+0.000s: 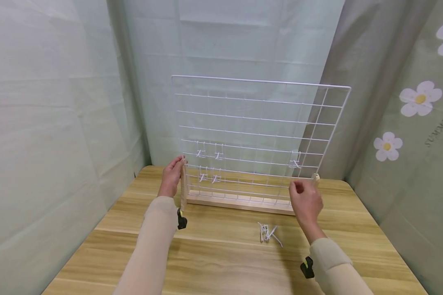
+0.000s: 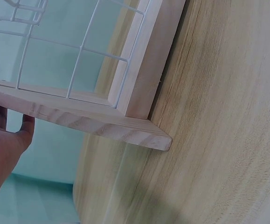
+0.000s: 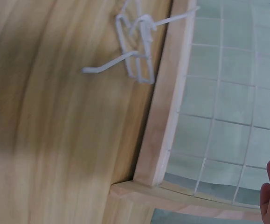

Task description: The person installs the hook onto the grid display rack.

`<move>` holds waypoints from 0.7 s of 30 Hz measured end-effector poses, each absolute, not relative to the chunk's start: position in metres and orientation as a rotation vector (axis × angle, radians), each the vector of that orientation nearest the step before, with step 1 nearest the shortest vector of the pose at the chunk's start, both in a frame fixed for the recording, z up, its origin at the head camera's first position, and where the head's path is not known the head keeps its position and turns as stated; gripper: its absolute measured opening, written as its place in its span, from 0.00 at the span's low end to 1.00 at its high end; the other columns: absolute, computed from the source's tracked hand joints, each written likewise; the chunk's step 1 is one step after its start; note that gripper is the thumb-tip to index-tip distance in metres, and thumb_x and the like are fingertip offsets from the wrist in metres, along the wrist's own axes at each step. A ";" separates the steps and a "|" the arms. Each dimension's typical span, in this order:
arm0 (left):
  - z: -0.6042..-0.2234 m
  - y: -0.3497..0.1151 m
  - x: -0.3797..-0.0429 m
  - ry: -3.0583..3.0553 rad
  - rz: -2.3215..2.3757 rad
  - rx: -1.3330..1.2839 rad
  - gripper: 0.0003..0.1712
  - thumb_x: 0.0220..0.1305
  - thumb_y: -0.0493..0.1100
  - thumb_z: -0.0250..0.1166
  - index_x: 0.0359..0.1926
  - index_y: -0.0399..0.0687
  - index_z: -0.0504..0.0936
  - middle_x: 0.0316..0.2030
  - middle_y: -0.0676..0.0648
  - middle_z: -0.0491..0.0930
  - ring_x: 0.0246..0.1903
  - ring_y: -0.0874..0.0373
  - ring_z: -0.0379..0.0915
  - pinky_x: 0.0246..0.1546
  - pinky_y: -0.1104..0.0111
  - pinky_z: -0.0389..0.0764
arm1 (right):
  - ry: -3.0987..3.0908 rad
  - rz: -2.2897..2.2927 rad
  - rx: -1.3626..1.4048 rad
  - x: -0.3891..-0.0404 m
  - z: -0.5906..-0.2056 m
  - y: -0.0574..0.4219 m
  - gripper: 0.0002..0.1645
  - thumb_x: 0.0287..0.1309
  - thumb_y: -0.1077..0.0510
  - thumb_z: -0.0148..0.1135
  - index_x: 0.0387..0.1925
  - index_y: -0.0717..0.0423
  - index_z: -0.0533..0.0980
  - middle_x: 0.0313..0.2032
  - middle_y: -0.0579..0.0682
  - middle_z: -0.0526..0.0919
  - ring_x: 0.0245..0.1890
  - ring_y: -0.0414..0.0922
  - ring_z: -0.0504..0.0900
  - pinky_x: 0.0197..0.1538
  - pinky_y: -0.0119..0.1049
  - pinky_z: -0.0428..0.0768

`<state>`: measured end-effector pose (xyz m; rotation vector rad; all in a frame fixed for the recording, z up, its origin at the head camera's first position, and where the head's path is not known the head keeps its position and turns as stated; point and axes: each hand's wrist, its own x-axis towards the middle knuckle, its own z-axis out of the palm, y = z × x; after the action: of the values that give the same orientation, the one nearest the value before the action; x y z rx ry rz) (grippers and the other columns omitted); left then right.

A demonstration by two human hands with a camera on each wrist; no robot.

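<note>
A white wire grid rack (image 1: 262, 100) stands upright in a wooden base (image 1: 240, 203). My left hand (image 1: 171, 176) grips its left wooden side post (image 2: 102, 126) near the top, fingers on its outer edge in the left wrist view. White wire hooks hang on the grid: several at the left, including a lower hook (image 1: 203, 177), and a single hook (image 1: 294, 160) at the right. Just below that one, my right hand (image 1: 307, 201) is before the grid, fingers loosely bent with nothing visible between them. Loose white hooks (image 1: 267, 233) lie on the table in front of the base.
The wood-grain table (image 1: 221, 266) carries the rack toward its far side. Pale cloth hangs behind and at the left (image 1: 59, 123); a green cloth with white flowers (image 1: 421, 98) hangs at the right. The right post's top (image 1: 315, 178) shows beside my right hand.
</note>
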<state>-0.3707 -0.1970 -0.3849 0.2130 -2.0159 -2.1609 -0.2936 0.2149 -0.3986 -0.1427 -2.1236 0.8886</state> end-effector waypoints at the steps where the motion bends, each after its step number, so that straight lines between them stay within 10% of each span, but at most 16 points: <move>1: -0.385 -0.197 -0.371 -2.016 -2.158 0.211 0.29 0.72 0.54 0.56 0.70 0.53 0.70 0.68 0.49 0.69 0.67 0.53 0.60 0.68 0.56 0.61 | -2.121 0.894 -0.126 -0.293 -0.401 0.215 0.10 0.59 0.54 0.63 0.30 0.55 0.84 0.27 0.53 0.86 0.28 0.53 0.82 0.30 0.52 0.72; 13: -0.387 -0.200 -0.374 -2.021 -2.159 0.191 0.31 0.71 0.56 0.58 0.71 0.52 0.69 0.68 0.48 0.68 0.68 0.53 0.60 0.68 0.57 0.61 | -1.983 1.050 0.114 -0.290 -0.424 0.218 0.04 0.56 0.63 0.68 0.33 0.61 0.84 0.29 0.52 0.86 0.28 0.38 0.80 0.31 0.18 0.73; 21: -0.386 -0.199 -0.372 -2.025 -2.166 0.191 0.30 0.71 0.55 0.58 0.71 0.53 0.69 0.70 0.49 0.65 0.69 0.53 0.58 0.68 0.57 0.60 | -2.042 1.226 0.161 -0.280 -0.440 0.220 0.07 0.60 0.63 0.67 0.39 0.64 0.83 0.33 0.54 0.86 0.33 0.29 0.76 0.33 0.17 0.74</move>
<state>-0.3716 -0.1987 -0.3857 0.1908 -2.0249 -2.1662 -0.2803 0.2204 -0.4398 0.1609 -2.0416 1.2258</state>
